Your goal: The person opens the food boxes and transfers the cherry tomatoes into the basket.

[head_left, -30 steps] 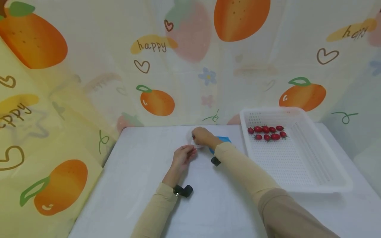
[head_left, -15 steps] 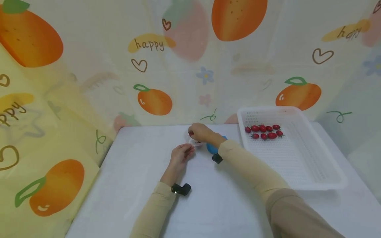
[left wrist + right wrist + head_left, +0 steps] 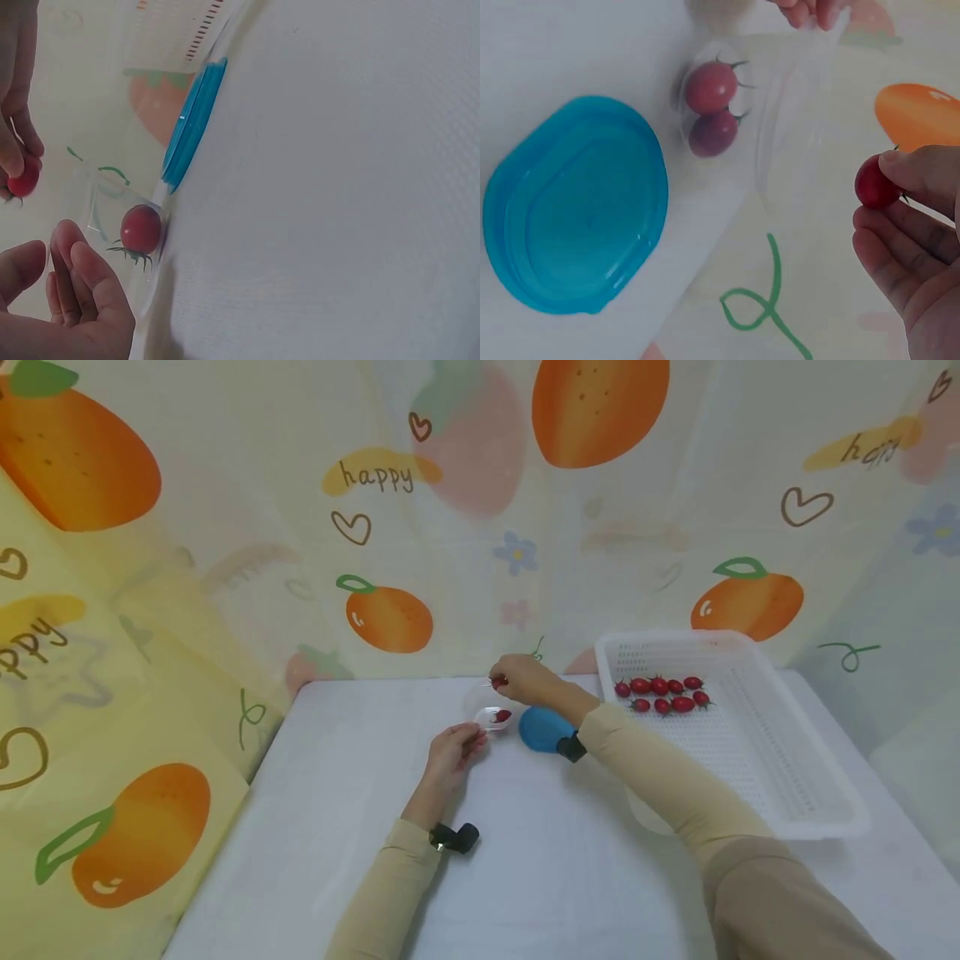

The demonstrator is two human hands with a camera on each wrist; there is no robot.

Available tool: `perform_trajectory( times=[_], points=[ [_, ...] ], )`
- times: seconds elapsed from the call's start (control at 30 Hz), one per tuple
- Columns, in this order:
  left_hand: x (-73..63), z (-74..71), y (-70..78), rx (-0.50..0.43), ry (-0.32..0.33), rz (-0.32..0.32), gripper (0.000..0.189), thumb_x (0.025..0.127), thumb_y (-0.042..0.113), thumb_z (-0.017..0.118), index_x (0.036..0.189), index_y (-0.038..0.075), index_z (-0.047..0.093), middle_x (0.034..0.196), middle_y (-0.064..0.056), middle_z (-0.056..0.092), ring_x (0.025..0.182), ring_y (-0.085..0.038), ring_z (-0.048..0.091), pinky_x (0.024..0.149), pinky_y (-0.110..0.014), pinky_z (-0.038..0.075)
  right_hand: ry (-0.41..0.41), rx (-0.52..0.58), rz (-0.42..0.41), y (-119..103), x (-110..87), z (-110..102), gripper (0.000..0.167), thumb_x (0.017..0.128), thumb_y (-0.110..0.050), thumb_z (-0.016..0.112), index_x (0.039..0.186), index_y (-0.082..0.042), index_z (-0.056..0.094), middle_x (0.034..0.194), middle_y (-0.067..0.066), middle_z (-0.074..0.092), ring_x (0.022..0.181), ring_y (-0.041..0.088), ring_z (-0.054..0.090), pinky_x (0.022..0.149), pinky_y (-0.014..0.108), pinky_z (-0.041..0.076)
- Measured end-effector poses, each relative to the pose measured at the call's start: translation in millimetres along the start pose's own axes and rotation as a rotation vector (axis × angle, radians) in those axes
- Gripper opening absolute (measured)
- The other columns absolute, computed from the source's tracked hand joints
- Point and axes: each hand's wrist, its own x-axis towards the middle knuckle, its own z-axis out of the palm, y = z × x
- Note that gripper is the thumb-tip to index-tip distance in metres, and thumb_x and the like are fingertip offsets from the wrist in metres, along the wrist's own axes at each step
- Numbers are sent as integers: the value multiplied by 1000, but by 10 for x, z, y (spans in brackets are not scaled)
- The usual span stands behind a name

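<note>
My right hand (image 3: 525,678) pinches a red cherry tomato (image 3: 874,184) with a green stem between thumb and fingers. It is raised just beyond a small clear plastic container (image 3: 791,112) on the white table. Inside lie two more cherry tomatoes, a brighter one (image 3: 711,87) and a darker one (image 3: 713,133), side by side. At the container's near rim, my left hand (image 3: 450,756) pinches the edge between thumb and fingertips. A blue lid (image 3: 542,729) lies on the table to the right of the container, partly covered by the right wrist in the head view.
A white perforated plastic basket (image 3: 750,768) stands on the right, with several cherry tomatoes (image 3: 660,685) in two rows near its far left side. The white table (image 3: 315,793) ends at a fruit-patterned cloth (image 3: 465,610) behind.
My right hand has risen up and away from the container to the right, a tomato pinched in it. The container's inside and more of the lid now show. The left hand stays at the rim.
</note>
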Motion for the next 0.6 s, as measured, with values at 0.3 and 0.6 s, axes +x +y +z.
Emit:
perform_trajectory(
  times=[0.3,0.6],
  points=[
    [4,-15,14,-3,13,-22,25,95,15,63,116,3,60,94,-5,71,83,-12,69,89,-27,57,112,57,49,191,-213,-280,31,92,-12,64,120,0,65,112,16,66,101,29,61,91,38,57],
    [22,-30,4,-20,11,-18,26,94,14,63,117,1,59,94,-6,71,84,-13,70,82,-23,59,196,140,114,529,-490,-552,33,92,-7,62,122,5,63,112,21,66,100,32,63,90,43,56]
  ],
)
